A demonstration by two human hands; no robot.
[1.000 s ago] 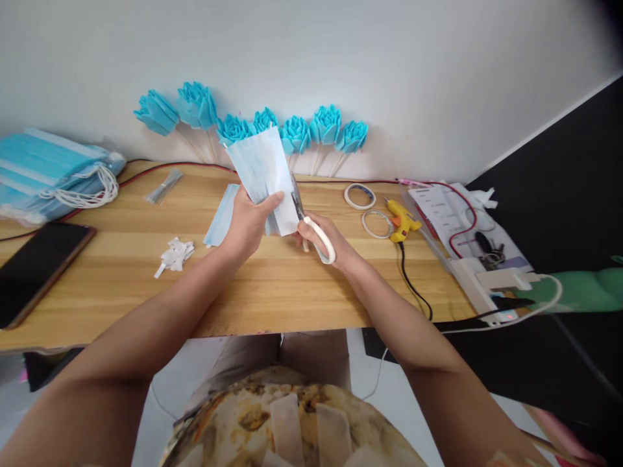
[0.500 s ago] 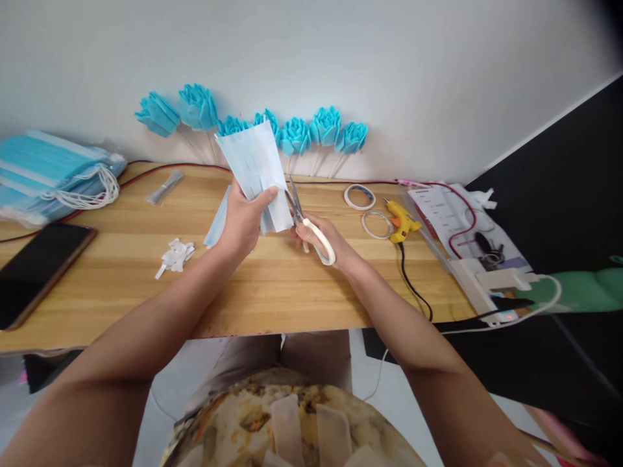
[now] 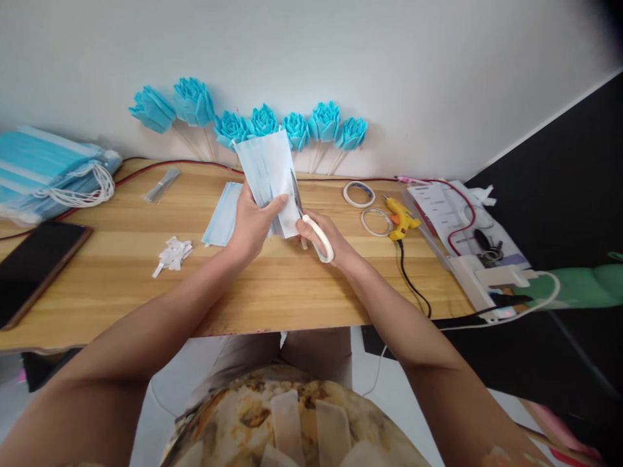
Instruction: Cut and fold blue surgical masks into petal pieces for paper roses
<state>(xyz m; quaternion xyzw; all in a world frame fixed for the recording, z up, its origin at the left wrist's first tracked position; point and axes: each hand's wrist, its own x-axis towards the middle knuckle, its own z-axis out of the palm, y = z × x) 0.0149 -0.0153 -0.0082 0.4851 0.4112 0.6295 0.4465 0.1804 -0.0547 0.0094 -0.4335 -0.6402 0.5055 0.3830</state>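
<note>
Mask sheet (image 3: 267, 172): pale blue, pleated, held upright above the worktop (image 3: 272, 285), its top edge in front of the wall.
Left hand (image 3: 250, 224): below the sheet, fingers clamped on its lower part, thumb across the front face.
Scissors (image 3: 314, 232): white handles, blades pointing up along the sheet's right edge and touching it. Blades look nearly together; hard to tell for certain.
Right hand (image 3: 326, 240): just right of the sheet's lower corner, fingers closed through and around the scissor handles.
Second mask (image 3: 221, 220): flat on the worktop, just left of the sheet, partly behind the left hand.
Paper flowers (image 3: 321, 120): a blue row on sticks leaning against the wall, behind the sheet.
White scraps (image 3: 171, 254): small heap, left of the sheet and lower.
Mask stack (image 3: 48, 172) and dark phone (image 3: 34, 269): far left of the sheet.
Two tape rolls (image 3: 359, 194) and yellow glue gun (image 3: 402, 217): right of the sheet, well apart from it.
</note>
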